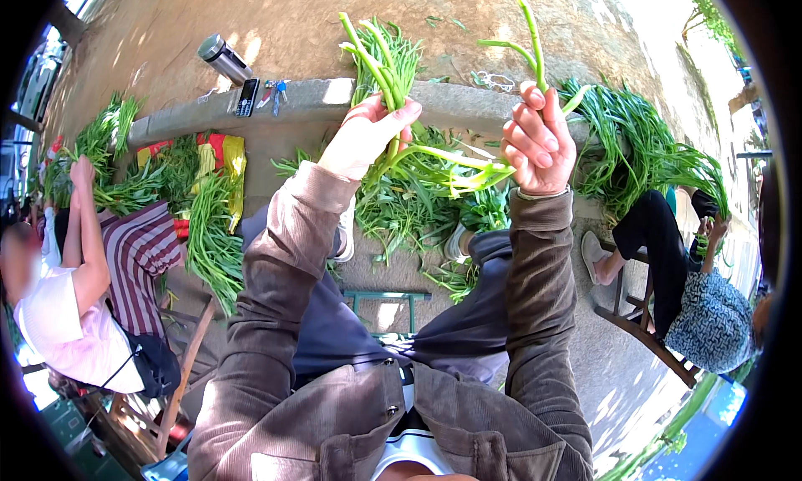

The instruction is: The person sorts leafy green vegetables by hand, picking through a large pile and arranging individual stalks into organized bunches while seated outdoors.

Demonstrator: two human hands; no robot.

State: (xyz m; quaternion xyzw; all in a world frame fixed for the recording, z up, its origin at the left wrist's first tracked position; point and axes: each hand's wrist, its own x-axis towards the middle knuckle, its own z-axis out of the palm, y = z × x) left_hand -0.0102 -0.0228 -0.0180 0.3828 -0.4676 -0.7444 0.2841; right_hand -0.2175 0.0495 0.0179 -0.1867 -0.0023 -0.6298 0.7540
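My left hand (368, 134) is closed round a few thick, pale green vegetable stems (361, 51) that look like water spinach. Their cut ends point up and away from me, and their lower parts bend to the right below the hand. Level with it, my right hand (539, 143) pinches a forked green stem (537, 43) standing upright from the fingers. Between my feet lies a loose heap of the same leafy greens (409, 214). Beyond my left hand, a bunch of greens (405, 55) rests on the stone ledge.
Along the stone ledge (313, 93) are a steel flask (224, 57), a keypad phone (246, 98) and keys (279, 88). More greens (626, 139) lie at right. Seated people (71, 314) (710, 314) flank me, both handling greens.
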